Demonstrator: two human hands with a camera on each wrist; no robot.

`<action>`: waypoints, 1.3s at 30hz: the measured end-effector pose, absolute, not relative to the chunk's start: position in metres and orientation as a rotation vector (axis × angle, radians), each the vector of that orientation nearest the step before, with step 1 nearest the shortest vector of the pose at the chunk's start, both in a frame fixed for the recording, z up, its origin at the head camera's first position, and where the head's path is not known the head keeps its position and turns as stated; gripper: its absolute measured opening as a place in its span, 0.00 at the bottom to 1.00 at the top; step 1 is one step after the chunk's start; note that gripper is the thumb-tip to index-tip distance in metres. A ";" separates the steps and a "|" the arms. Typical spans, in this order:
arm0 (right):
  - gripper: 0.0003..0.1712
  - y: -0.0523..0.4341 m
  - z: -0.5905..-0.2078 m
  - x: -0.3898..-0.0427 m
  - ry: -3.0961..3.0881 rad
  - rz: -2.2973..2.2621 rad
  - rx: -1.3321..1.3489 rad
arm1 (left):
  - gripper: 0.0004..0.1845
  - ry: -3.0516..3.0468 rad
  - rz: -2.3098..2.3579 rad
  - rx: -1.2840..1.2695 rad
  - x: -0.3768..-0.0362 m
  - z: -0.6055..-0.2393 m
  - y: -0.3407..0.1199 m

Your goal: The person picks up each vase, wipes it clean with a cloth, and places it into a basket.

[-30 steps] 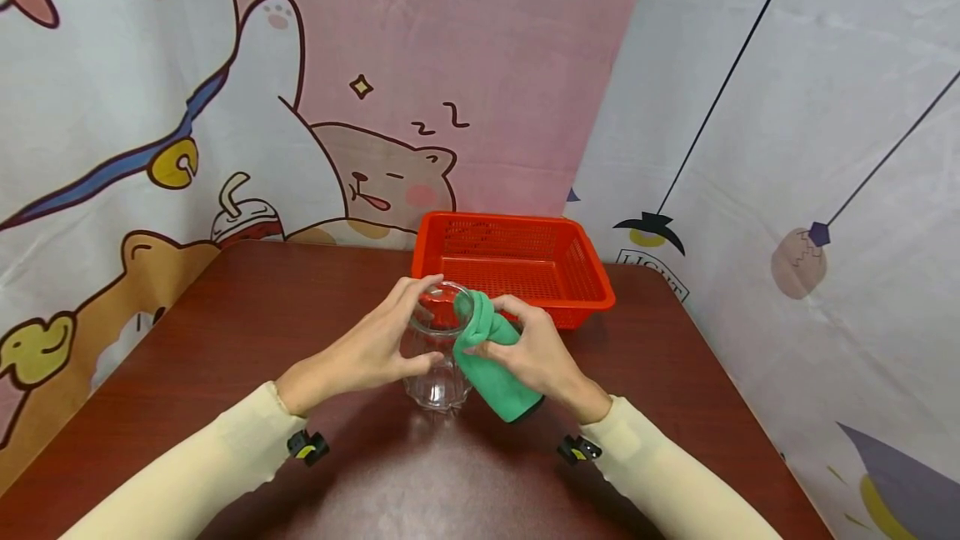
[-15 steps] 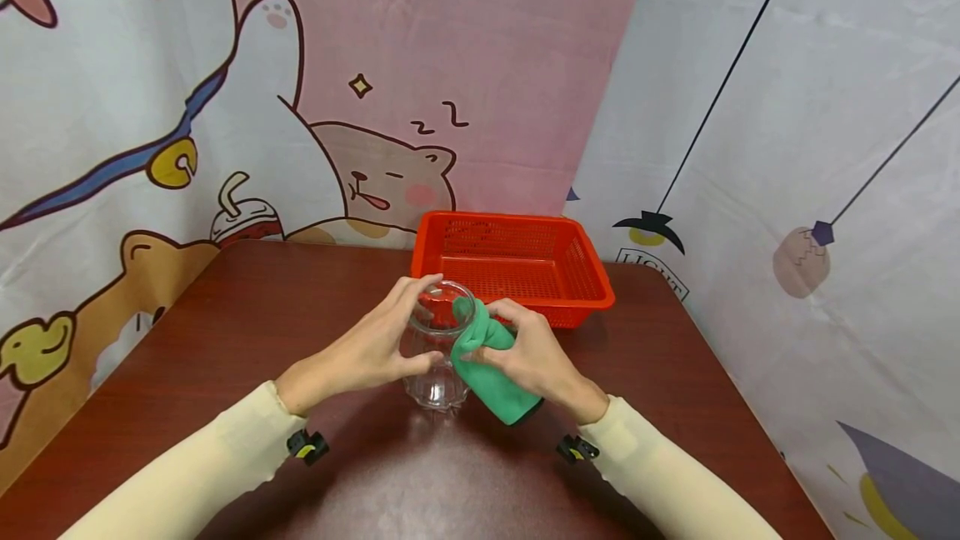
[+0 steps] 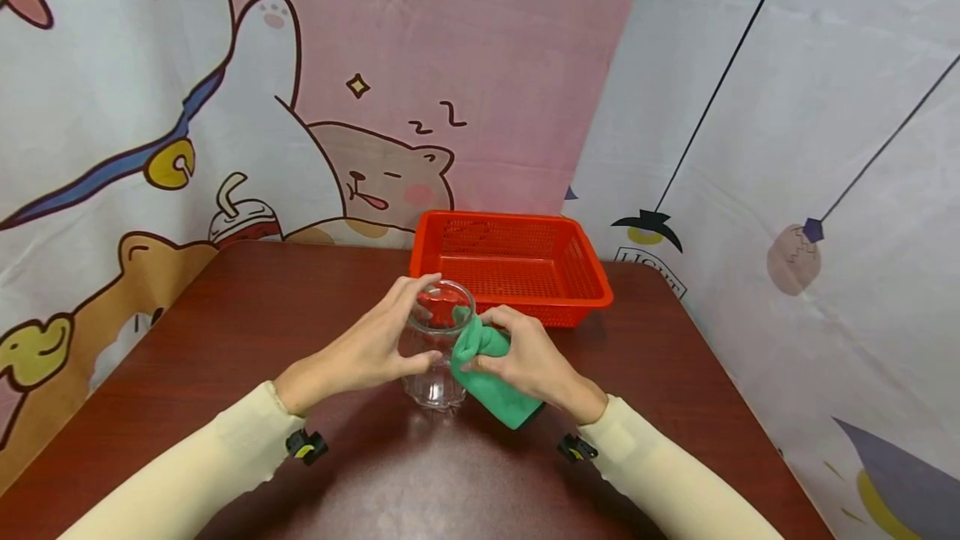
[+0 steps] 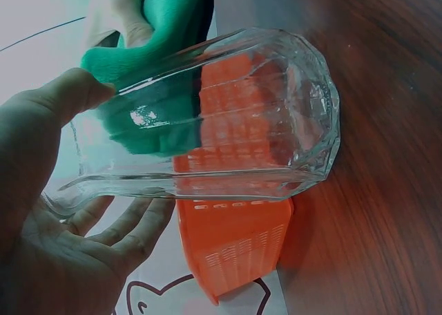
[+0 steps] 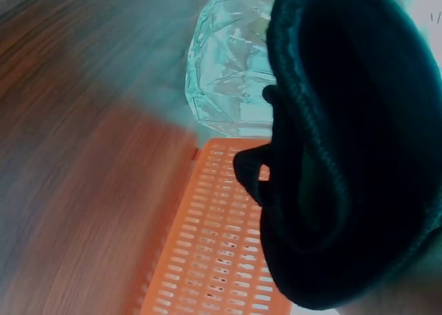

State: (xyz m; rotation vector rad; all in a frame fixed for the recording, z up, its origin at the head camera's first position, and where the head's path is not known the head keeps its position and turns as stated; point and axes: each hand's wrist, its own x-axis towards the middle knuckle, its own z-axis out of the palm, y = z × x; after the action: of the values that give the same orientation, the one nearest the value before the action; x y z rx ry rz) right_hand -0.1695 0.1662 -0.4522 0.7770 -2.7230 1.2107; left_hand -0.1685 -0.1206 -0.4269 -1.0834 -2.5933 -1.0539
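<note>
A clear faceted glass jar (image 3: 437,390) stands upright before me, its round mouth facing up. My left hand (image 3: 375,348) grips it from the left, thumb on the near side and fingers behind. On the jar's right, my right hand (image 3: 536,365) pinches a folded green cloth (image 3: 498,398) against the glass near the rim. The left wrist view shows the cloth (image 4: 181,14) through and above the jar wall (image 4: 262,132). In the right wrist view the cloth's dark folded edge (image 5: 304,115) covers most of the fingers, and the jar's base (image 5: 231,73) shows beyond it.
Behind the jar, a red perforated plastic basket (image 3: 592,294) sits at the back of the dark brown wooden table (image 3: 300,298). A cartoon-printed fabric backdrop (image 3: 510,90) rises close behind the table and along its right side.
My right hand and the cloth have slid slightly down and left along the jar's side. The left hand and the jar have hardly moved.
</note>
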 end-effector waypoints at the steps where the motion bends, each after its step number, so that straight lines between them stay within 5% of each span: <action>1: 0.29 0.166 -0.453 -0.169 -2.732 1.203 0.777 | 0.58 -2.596 -1.053 -1.082 -0.168 -0.427 -0.121; 23: 0.24 0.171 -0.472 -0.172 -2.913 0.896 0.880 | 0.57 -2.592 -1.034 -1.073 -0.168 -0.427 -0.121; 39: 0.30 0.168 -0.487 -0.168 -2.992 0.633 0.870 | 0.57 -2.598 -1.032 -1.071 -0.167 -0.428 -0.120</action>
State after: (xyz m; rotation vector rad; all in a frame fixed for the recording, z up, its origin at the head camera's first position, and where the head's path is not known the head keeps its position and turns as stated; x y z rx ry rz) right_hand -0.1680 0.1677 -0.4867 0.8699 -2.9916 0.6329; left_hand -0.1672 -0.1204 -0.4277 -1.0708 -2.5984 -1.0317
